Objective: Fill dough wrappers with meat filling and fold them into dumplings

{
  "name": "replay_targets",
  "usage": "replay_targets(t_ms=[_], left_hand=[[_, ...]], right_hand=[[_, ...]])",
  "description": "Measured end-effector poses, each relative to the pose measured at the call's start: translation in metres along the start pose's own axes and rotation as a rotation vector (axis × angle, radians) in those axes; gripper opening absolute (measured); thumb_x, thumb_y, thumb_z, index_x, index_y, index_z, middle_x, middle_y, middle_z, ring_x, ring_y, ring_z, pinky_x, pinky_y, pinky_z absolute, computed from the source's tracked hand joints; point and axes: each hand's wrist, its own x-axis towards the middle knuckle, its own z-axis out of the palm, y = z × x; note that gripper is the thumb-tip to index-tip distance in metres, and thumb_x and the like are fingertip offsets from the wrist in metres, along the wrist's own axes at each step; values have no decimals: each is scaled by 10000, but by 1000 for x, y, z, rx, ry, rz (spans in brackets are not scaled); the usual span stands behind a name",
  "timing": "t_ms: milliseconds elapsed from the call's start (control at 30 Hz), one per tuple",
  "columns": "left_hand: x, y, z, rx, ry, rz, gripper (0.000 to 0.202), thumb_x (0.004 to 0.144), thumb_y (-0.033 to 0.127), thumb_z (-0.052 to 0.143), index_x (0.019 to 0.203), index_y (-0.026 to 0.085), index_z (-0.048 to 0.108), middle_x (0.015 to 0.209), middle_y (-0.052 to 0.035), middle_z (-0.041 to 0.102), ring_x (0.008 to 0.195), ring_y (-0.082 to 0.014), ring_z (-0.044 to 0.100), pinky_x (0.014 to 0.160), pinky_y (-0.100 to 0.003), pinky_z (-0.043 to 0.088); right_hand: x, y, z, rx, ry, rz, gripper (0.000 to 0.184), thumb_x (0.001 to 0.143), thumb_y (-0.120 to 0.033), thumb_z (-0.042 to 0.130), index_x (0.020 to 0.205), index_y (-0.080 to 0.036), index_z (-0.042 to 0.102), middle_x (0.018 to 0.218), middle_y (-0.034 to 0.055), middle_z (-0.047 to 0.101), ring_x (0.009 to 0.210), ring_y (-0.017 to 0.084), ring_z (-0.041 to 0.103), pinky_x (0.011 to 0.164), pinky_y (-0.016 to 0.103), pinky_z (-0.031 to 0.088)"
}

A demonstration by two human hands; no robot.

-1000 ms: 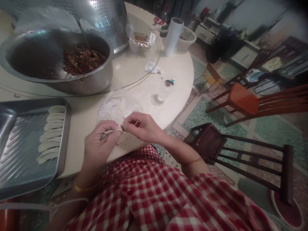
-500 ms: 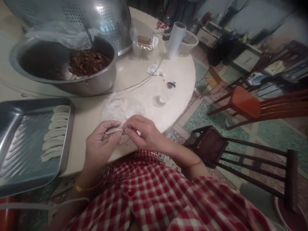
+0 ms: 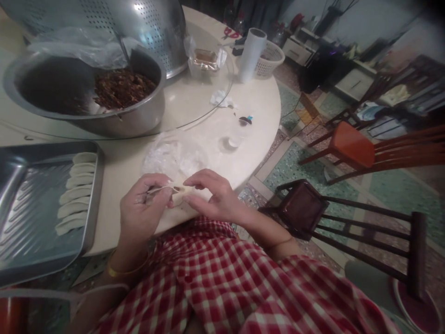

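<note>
Over the near edge of the round table, my left hand [image 3: 142,213] and my right hand [image 3: 212,197] both pinch one pale dumpling [image 3: 172,191], which has dark filling showing at its open seam. My left thumb and fingers press the left part of the edge. My right fingertips hold the right end, with the other fingers spread a little. A metal tray [image 3: 21,241] at the left carries a row of several folded dumplings [image 3: 74,192]. Behind it stands a big steel bowl [image 3: 139,118] of dark minced filling [image 3: 120,88].
A crumpled plastic sheet with wrappers [image 3: 172,155] lies just beyond my hands. A perforated metal colander [image 3: 153,28] stands behind the bowl, next to a white roll [image 3: 251,53] and a white basket [image 3: 271,58]. Dark wooden chairs [image 3: 347,232] stand to the right of the table.
My right fingers have loosened and slid to the right along the dumpling's seam. The left hand stays pinched in place. The view has shifted slightly.
</note>
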Motion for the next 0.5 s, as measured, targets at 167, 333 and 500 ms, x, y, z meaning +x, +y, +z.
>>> replay_targets(t_ms=[167, 333, 500], left_hand=[[1, 0, 0, 41, -22, -41, 117, 839, 308, 719, 950, 272, 725, 827, 30, 672, 497, -89, 564, 503, -253, 499], [0, 3, -1, 116, -53, 48, 44, 886, 288, 672, 906, 278, 710, 968, 23, 661, 538, -78, 564, 538, -262, 520], [-1, 7, 0, 229, -88, 165, 46, 886, 261, 655, 920, 268, 685, 987, 1, 655, 736, -143, 629, 569, -270, 545]], right_hand=[[-3, 2, 9, 45, 82, 21, 169, 924, -320, 608, 955, -166, 671, 867, 59, 706, 788, 140, 638, 723, 291, 563], [3, -4, 3, 138, 102, 155, 127, 876, -266, 632, 833, -155, 677, 776, 35, 681, 697, 115, 600, 663, 265, 522], [7, -3, -1, 185, -22, 386, 126, 839, -247, 629, 752, -166, 671, 723, -9, 646, 638, 87, 557, 634, 239, 468]])
